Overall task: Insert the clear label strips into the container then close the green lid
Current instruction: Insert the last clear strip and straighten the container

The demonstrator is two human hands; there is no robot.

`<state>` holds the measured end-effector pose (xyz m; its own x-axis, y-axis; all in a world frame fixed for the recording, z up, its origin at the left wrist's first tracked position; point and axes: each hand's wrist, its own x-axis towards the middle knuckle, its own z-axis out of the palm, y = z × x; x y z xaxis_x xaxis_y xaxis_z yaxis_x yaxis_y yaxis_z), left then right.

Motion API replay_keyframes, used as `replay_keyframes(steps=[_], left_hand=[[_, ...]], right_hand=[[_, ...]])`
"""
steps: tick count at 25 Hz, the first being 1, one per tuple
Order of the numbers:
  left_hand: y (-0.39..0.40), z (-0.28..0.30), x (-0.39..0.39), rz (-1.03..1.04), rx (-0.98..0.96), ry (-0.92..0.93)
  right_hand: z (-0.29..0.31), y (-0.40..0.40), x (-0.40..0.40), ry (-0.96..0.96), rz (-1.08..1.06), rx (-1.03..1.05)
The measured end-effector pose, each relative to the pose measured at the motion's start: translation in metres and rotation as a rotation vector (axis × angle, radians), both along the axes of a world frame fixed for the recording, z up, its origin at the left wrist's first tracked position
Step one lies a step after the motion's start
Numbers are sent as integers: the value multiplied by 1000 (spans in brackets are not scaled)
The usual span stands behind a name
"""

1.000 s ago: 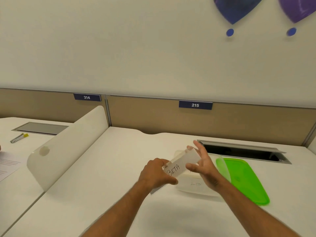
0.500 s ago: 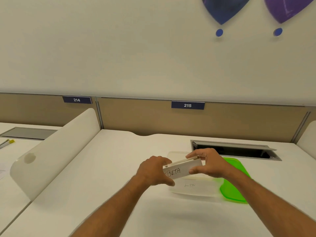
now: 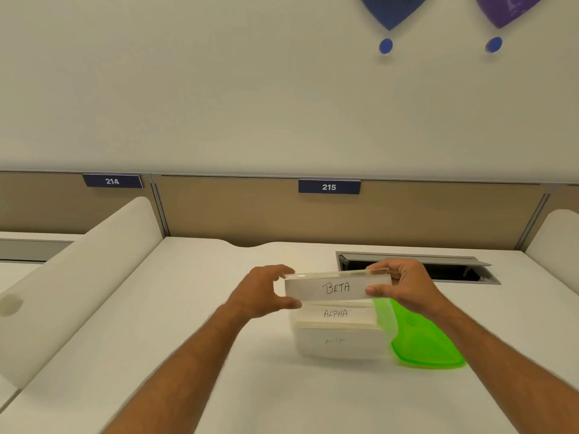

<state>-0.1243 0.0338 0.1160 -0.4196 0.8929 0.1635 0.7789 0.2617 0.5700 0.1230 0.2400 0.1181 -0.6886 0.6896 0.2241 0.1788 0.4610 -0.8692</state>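
Observation:
A clear label strip marked BETA (image 3: 336, 287) hangs level just above the open translucent container (image 3: 340, 343) on the white desk. My left hand (image 3: 263, 292) pinches its left end and my right hand (image 3: 404, 285) pinches its right end. Inside the container stands another strip marked ALPHA (image 3: 336, 314). The green lid (image 3: 423, 339) leans against the container's right side, its far edge behind my right wrist.
A grey cable hatch (image 3: 416, 267) lies open in the desk behind my right hand. White curved dividers stand at the left (image 3: 78, 277) and far right (image 3: 557, 236). A tan partition with plates 214 and 215 closes off the back.
The BETA strip has turned from tilted to level and now sits squarely above the container. The ALPHA strip inside has come into view. The camera has swung slightly left and closer.

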Motion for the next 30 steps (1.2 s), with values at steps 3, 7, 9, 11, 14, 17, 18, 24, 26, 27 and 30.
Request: replay_keyframes(steps=[3,7,9,11,14,17,18,24,26,27,30], left_hand=[[17,1,1,-39,7,-15],[34,-2,0,-45,-9,-31],[42,-4,-3,-42,-19,-36],[51,-7,-4,-44,-52,-22],[63,-13,-4,-54,-146,27],[77,-23,-3,-77,-242,113],[83,-26,-2,-85,-270,153],[109,-42,0,-102,-446,315],[117,-45,0,-115,-500,368],[120,-46,1,-126,-522,400],[130,-47,3,-159,-569,483]], right_hand=[[0,8,-2,11,10,-21],[-7,19,-3,15,6,-38],[-13,24,-4,10,1,-53],[-18,31,-5,-22,9,-71],[-28,43,-7,-167,14,14],[-37,51,-13,-408,9,208],[-40,53,-16,-500,28,272],[-53,61,-42,-864,139,519],[-57,63,-49,-928,137,565],[-59,63,-52,-957,135,584],[-64,65,-59,-1016,140,626]])
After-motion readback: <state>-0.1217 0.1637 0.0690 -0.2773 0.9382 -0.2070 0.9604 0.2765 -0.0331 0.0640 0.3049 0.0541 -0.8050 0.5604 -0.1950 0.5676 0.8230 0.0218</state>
